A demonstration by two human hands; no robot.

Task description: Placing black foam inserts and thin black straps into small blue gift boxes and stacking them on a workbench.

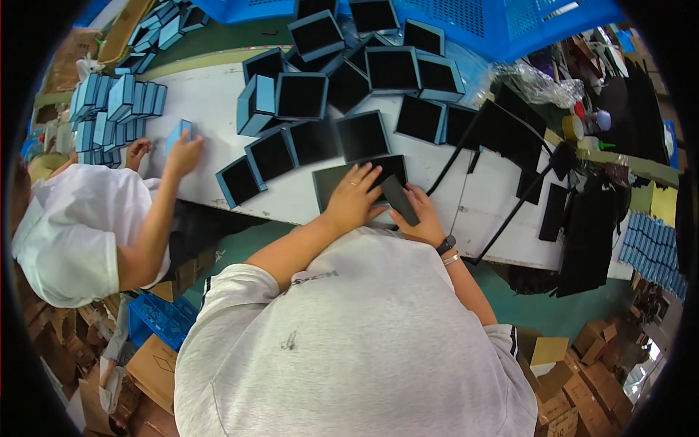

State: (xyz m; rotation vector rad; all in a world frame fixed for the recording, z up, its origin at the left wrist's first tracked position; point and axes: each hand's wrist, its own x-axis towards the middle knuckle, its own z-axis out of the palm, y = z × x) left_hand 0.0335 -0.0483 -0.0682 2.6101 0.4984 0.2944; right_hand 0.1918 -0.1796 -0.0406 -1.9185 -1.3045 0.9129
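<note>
On the white table right in front of me lies a flat dark panel or open box (329,191); its exact kind is unclear. My left hand (351,198) rests on it, fingers stretched out across its surface. A narrow dark grey slab (400,199) stands tilted at the panel's right part. My right hand (424,220) grips this slab from the right side, and a dark watch and a bracelet show on that wrist. Just beyond the hands sits a light-blue box with a black inside (362,136). The underside of the panel is hidden.
Many blue-edged black boxes (302,96) cover the table's far middle. Blue boxes (120,98) are stacked at left, beside a co-worker (80,229) whose hand touches one. Black sheets (510,135) lie at right. A blue crate (451,22) stands at the back.
</note>
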